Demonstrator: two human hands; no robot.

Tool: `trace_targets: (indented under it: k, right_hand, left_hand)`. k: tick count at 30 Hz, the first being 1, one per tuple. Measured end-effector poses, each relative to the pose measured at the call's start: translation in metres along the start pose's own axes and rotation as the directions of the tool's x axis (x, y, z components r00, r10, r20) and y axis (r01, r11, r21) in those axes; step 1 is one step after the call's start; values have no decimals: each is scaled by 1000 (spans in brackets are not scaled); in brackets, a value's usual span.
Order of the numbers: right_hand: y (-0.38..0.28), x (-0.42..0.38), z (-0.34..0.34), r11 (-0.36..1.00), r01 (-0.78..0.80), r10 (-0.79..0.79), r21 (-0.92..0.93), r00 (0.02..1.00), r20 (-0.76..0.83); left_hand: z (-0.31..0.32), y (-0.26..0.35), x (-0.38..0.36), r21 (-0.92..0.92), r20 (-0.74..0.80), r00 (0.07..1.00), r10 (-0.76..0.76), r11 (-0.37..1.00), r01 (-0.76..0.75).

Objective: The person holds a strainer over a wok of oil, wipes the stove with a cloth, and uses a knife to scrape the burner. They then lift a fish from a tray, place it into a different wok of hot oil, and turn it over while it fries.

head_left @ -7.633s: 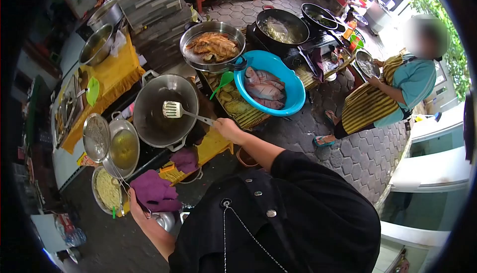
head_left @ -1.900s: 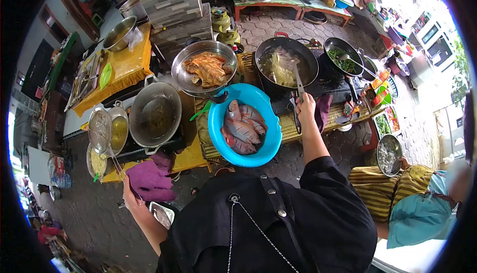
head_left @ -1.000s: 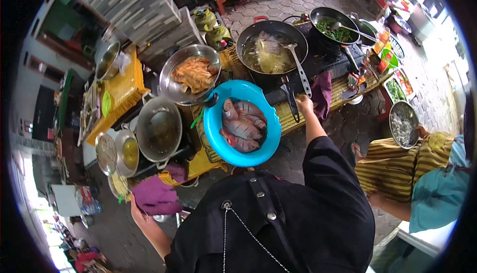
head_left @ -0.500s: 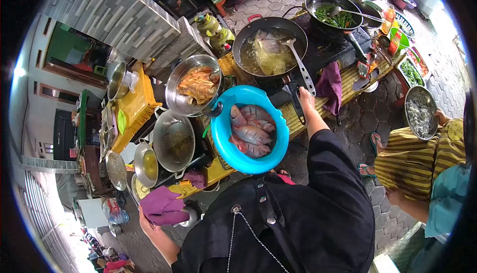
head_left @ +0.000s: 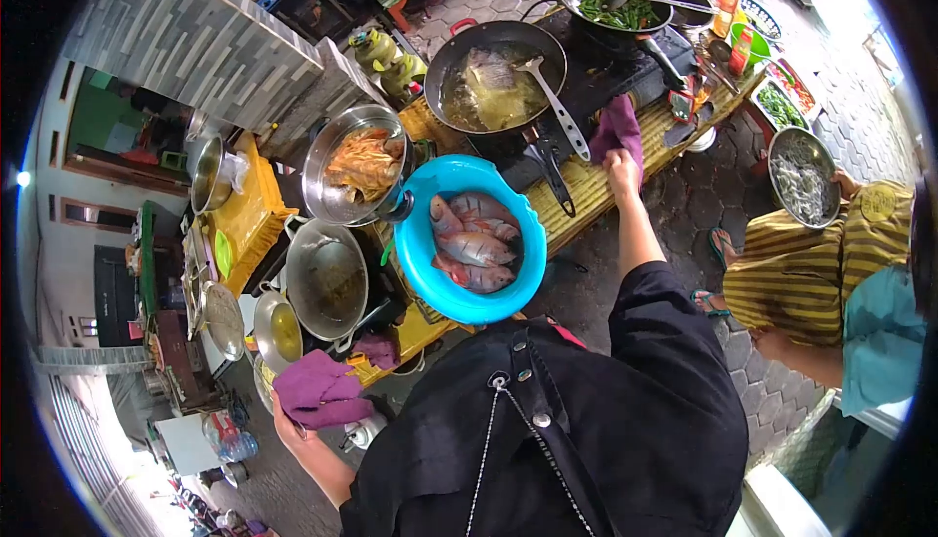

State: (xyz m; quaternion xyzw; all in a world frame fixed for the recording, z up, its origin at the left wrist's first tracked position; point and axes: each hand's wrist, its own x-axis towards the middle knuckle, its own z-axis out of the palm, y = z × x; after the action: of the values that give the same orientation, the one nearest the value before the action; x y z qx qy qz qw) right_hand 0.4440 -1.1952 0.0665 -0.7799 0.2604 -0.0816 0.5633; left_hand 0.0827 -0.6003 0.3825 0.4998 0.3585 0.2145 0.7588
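Observation:
A folded purple cloth (head_left: pixel 320 390) is held in my left hand (head_left: pixel 291 428), low at the left. My right hand (head_left: pixel 621 168) reaches to the bench edge, its fingers closed on a second purple cloth (head_left: pixel 618 131). Just left of that hand, a slotted spatula (head_left: pixel 559 112) rests in the black frying pan (head_left: pixel 451 48), where fish fries in oil. The pan's handle points toward me. Between my arms stands a blue basin (head_left: pixel 413 268) of raw reddish fish. Left of it, a steel pot (head_left: pixel 322 161) holds fried pieces.
A wok of green vegetables (head_left: pixel 620 15) sits on the far burner. An empty-looking large pan (head_left: pixel 327 278) and a small oil pan (head_left: pixel 283 332) are at the left. At the right, a person in a striped garment (head_left: pixel 811 283) holds a bowl of small fish (head_left: pixel 803 180).
My right hand has left the spatula's end and moved right to the purple cloth at the bench edge. My left hand still holds its cloth. The view has shifted slightly.

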Motion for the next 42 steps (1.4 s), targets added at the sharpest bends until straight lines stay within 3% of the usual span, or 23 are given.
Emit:
trace_targets:
  k: [2, 4, 9, 12, 13, 15, 16, 18, 21, 24, 30, 33, 34, 36, 37, 39, 42]
  right_hand:
    - [-61, -26, -16, 981, 37, -37, 189, 999, -1]
    - [-88, -28, -16, 954, 48, -85, 296, 990, 113]
    - [-133, -36, 2, 960, 251, -216, -123, 946, 244]
    - [-146, -36, 21, 854, 403, -367, -331, 915, 167]
    - [-152, -32, 26, 846, 418, -381, -331, 908, 174]
    - [-162, -26, 36, 735, 283, -246, -617, 958, 147]
    - [-172, -26, 34, 708, 257, -228, -657, 965, 131]
    - [-192, -35, 25, 622, 286, -275, -729, 951, 139]
    - [-205, -40, 11, 614, 349, -379, -708, 917, 123]
    - [-203, -27, 1, 599, 368, -339, -711, 921, 192]
    - [-207, -47, -14, 596, 407, -398, -692, 898, 185]
    - [-209, -53, -20, 482, 506, -422, -715, 850, 317]
    - [-154, 3, -3, 301, 600, -606, -742, 721, 337]
    - [-194, -49, -11, 386, 509, -565, -769, 790, 239]
    - [-212, -66, -13, 369, 527, -579, -766, 775, 254]
    - [-228, -88, -21, 601, 396, -310, -694, 916, 255]
    - [-177, -18, -1, 526, 443, -370, -726, 888, 273]
  left_hand:
    - [-5, -4, 7, -2, 98, 995, 22, 1000, -22]
    - [-3, -5, 6, 9, 76, 997, 19, 1000, -20]
    - [7, -11, -1, 10, 38, 998, 41, 999, -41]
    - [-1, -16, 3, -56, 67, 998, -3, 998, 6]
    - [-6, -18, 3, -40, 101, 995, -11, 999, 15]
    - [-12, -24, -2, -36, 120, 993, -19, 999, 24]
    - [-7, -26, -8, -55, 90, 996, -24, 998, 30]
    - [-6, -31, -14, -91, 47, 998, -29, 995, 33]
    - [-26, -40, -16, -76, 30, 999, -25, 997, 28]
    - [-56, -55, -13, -88, 46, 999, 7, 996, -3]
    - [-65, -70, -34, -134, 61, 998, -18, 991, 26]
    - [-67, -76, -54, -105, 5, 1000, -26, 994, 27]
    - [-66, -77, -64, -141, -10, 1000, -24, 990, 23]
    - [-67, -80, -86, -138, 28, 1000, 6, 990, -2]
    - [-82, -94, -84, -74, -70, 997, -20, 997, 15]
    - [-89, -105, -99, -91, -83, 996, -14, 996, 7]
    - [-99, -122, -117, -56, -98, 994, -42, 998, 37]
